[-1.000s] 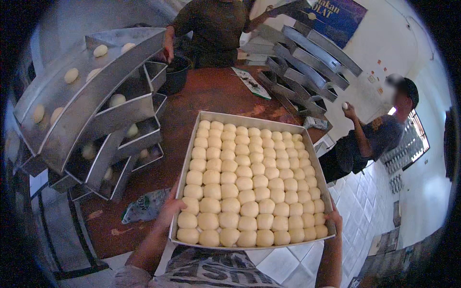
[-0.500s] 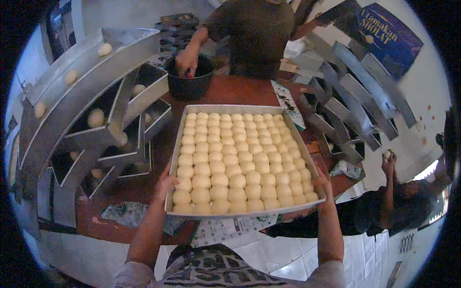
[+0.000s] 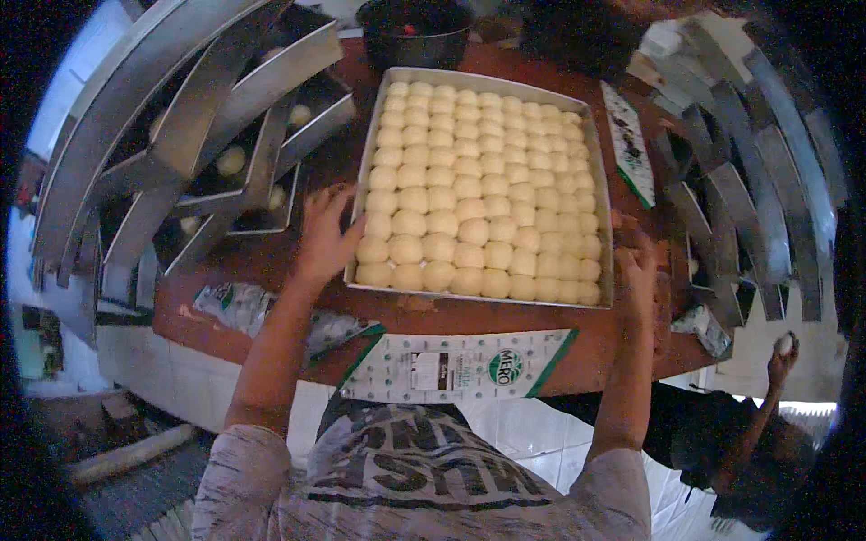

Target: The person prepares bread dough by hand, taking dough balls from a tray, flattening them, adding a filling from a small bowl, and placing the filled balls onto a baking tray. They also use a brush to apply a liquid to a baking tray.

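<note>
A square metal baking tray (image 3: 352, 270) lies on the red-brown table, filled with rows of round pale dough balls (image 3: 469, 194) packed side by side. Beside the tray's left wall is my left hand (image 3: 327, 239), its fingers spread and its thumb at the rim. My right hand (image 3: 639, 270) is at the near right corner, fingers loosely apart and close to the wall. Neither hand is wrapped around the tray. Just in front of my body, a white printed plastic sheet with green edges (image 3: 460, 361) lies across the table's near edge.
Stacked metal pans (image 3: 262, 90) holding dough balls rise at the left; more stacked pans (image 3: 767, 180) stand right. A black pot (image 3: 415, 36) is at the back. A crumpled plastic bag (image 3: 244, 307) and a dark-speckled strip (image 3: 629, 144) lie on the table. At lower right, another person's hand (image 3: 783, 361) holds something round.
The tray has moved away from me and now rests on the table. My hands have loosened from its sides. My view has tilted downward, and the co-worker's hand at the pot no longer shows.
</note>
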The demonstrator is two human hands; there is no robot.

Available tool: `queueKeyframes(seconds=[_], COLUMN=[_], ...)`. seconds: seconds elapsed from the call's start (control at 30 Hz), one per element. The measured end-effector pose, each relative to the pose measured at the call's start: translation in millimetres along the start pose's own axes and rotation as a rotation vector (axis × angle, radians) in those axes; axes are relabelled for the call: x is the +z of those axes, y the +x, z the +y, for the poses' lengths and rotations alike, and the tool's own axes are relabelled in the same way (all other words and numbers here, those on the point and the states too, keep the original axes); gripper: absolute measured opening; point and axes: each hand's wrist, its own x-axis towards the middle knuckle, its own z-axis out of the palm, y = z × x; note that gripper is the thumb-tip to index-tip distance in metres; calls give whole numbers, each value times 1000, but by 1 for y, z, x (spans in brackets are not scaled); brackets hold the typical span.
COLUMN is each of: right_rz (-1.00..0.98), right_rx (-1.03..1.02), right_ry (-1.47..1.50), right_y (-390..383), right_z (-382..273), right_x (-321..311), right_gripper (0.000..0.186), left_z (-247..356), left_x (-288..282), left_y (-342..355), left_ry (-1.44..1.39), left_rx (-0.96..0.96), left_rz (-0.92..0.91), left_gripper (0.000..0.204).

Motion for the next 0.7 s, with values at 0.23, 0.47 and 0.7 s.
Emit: queueKeyframes(seconds=[0.23, 0.47, 0.7], right_rz=[-374, -636, -170], right_rx=[-581, -773, -781], right_ry=[-270, -704, -647], right_y=[-80, -112, -184], right_z=[-125, -125, -114], right_x=[141, 221, 205], right_gripper=[20, 29, 39], left_z=[24, 21, 7], left_x=[-31, -18, -112], left_y=[2, 15, 30], left_ry=[-167, 65, -986], left_rx=[289, 466, 67], left_rz=[-715, -780, -416], left_gripper=[22, 26, 23])
